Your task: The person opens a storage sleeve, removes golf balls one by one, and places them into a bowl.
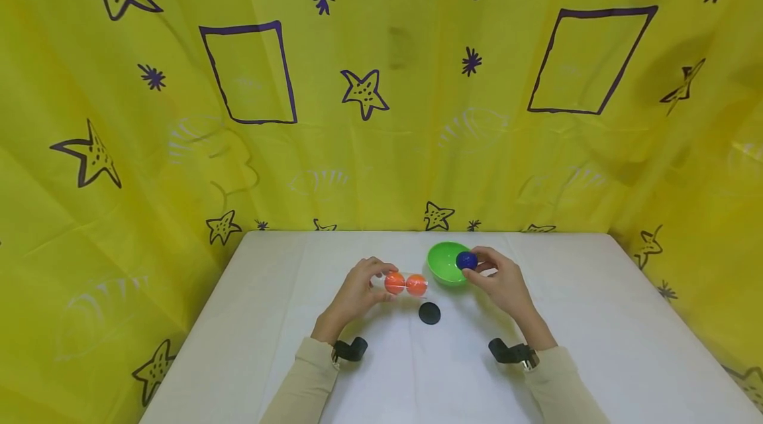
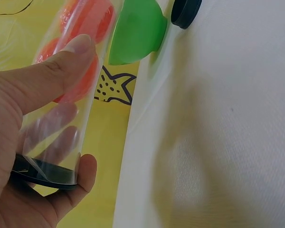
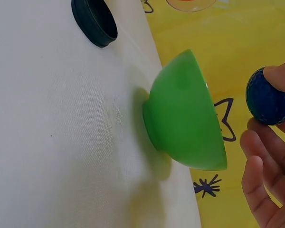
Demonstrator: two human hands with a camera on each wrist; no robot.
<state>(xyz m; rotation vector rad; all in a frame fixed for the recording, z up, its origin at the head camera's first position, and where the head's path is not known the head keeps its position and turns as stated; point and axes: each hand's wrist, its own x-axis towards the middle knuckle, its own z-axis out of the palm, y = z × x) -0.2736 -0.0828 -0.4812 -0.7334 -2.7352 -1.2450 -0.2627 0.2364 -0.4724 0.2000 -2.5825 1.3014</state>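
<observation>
My left hand [image 1: 359, 286] grips a clear plastic tube [image 2: 85, 107] round its side, thumb on the near face and fingers behind. Two orange balls [image 1: 416, 285] sit inside, toward the end away from the palm; a dark cap [image 2: 52, 176] closes the end by my fingers. With thumb and fingertips, my right hand [image 1: 505, 283] pinches a dark blue dimpled ball, like a golf ball [image 1: 467, 260], above the right side of a green bowl [image 1: 444, 264]. In the right wrist view the ball is apart from the bowl's rim.
A loose black round lid [image 1: 429, 313] lies on the white table [image 1: 286, 344] between the hands, just in front of the bowl. Behind the table's far edge hangs a yellow curtain [image 1: 405, 165] with drawn stars, which also runs along both sides.
</observation>
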